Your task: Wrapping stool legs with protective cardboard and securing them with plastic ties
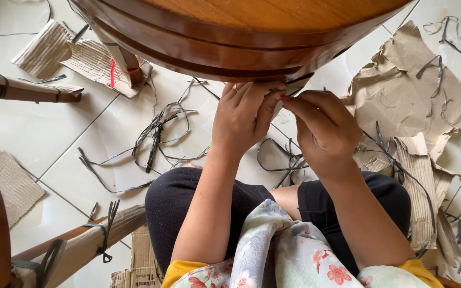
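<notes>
A round wooden tabletop (pixel 241 32) with a grooved dark edge fills the top of the head view. My left hand (pixel 244 114), a ring on one finger, and my right hand (pixel 324 130) meet just under its rim. Both pinch a pale strip of wrapping (pixel 293 88) that clings to the edge. The fingertips of both hands touch each other around that strip. My knees in dark trousers (pixel 188 202) are below, with a flowered cloth (pixel 284 250) over my lap.
Torn brown cardboard (pixel 406 101) lies on the white tiled floor at right, more cardboard pieces (pixel 89 58) at upper left. Cut black plastic straps (pixel 158 130) are scattered around. Wrapped wooden legs (pixel 22 88) lie at left and at lower left (pixel 89 242).
</notes>
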